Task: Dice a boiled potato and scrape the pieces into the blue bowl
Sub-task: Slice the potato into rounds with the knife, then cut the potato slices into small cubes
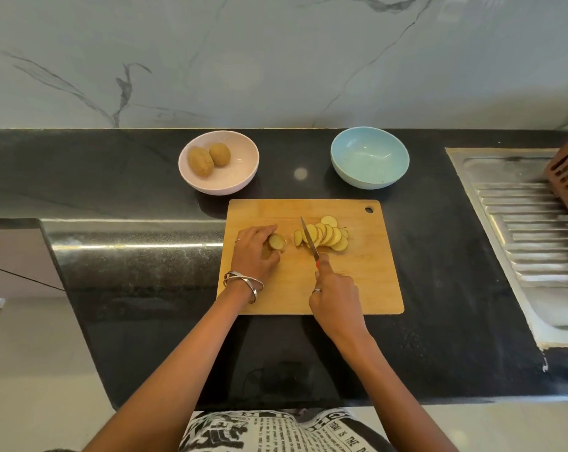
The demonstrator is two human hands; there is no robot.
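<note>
Slicing nearly done: your left hand grips the potato end, right hand grasps the knife; slices still need dicing, blue bowl holds nothing.

Readable text appears only on the black-and-white newsprint-patterned garment worn by the person, at the bottom edge of the view, below the near edge of the rectangular wooden cutting board. On its right part, large capitals set on a slant read roughly "TODAY IS THE"; the words that follow are cut off by the frame. The surrounding columns of small print and the bold headline-like shapes further left on the same garment are too small and distorted to read. No other lettering, label, brand or number is legible.
</note>
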